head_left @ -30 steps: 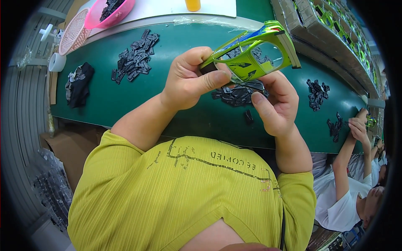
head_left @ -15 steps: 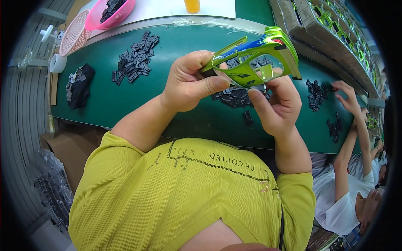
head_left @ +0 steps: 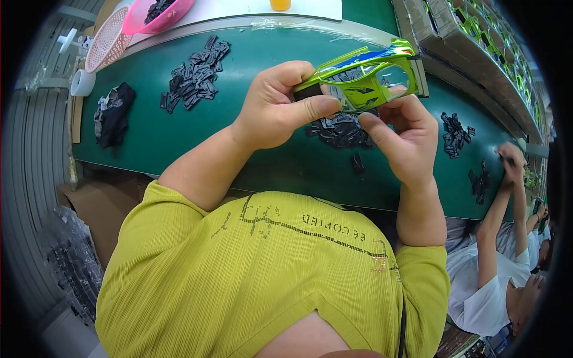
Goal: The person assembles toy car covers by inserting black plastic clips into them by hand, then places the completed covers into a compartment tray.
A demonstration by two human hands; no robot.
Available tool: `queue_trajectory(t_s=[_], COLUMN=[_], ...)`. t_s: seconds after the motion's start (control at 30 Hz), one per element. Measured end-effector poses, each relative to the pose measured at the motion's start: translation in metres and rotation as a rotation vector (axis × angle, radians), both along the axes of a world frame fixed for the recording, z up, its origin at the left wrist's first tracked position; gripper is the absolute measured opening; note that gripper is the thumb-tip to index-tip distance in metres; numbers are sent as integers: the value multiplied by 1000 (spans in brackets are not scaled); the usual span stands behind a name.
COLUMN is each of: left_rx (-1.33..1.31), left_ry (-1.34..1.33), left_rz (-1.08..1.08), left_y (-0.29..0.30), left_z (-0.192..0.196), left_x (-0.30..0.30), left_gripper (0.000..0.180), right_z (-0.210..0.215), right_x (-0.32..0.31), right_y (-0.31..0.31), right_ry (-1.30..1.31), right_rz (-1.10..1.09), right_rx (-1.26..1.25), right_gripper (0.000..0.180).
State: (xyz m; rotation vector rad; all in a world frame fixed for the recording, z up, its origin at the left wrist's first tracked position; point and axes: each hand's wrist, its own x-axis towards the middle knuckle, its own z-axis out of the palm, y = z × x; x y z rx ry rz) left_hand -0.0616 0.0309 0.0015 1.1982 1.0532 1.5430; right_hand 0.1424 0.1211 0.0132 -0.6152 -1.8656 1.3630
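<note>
Between my two hands, above the green table, is a bright green toy car body shell [head_left: 361,89] with blue and red markings and open window holes. My left hand [head_left: 277,107] grips its left end, thumb along the lower edge, beside a dark part of the shell. At the right end, my right hand [head_left: 406,134] pinches the lower edge between thumb and fingers; some fingertips are hidden behind the shell. Just beneath it lies a pile of small black plastic parts [head_left: 343,132], partly covered by the shell and my hands. One black part [head_left: 357,163] lies apart, nearer me.
More black parts [head_left: 194,76] are heaped on the table [head_left: 262,173] at left, with smaller heaps [head_left: 456,134] at right. A pink bowl [head_left: 140,21], a basket [head_left: 107,45] and a dark cloth [head_left: 116,116] stand farther left. Boxes of green shells [head_left: 471,48] and a co-worker's hands [head_left: 512,162] are at right.
The car shell has tipped so that more of its side faces me, and both hands have turned with it. The co-worker's raised hand has moved down toward the other one.
</note>
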Motion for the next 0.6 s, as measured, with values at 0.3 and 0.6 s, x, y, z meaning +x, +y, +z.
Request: queue_trajectory(t_s=[0.3,0.6], left_rx=[-164,-405], left_ry=[52,-142], left_rz=[-15,31], left_y=[0,4], left_z=[9,12], left_x=[-2,-4], left_gripper=[19,25], right_z=[3,6], right_x=[-2,0], right_y=[5,8], right_ry=[30,-44], right_rz=[117,129], right_rx=[-268,-343], right_gripper=[22,13])
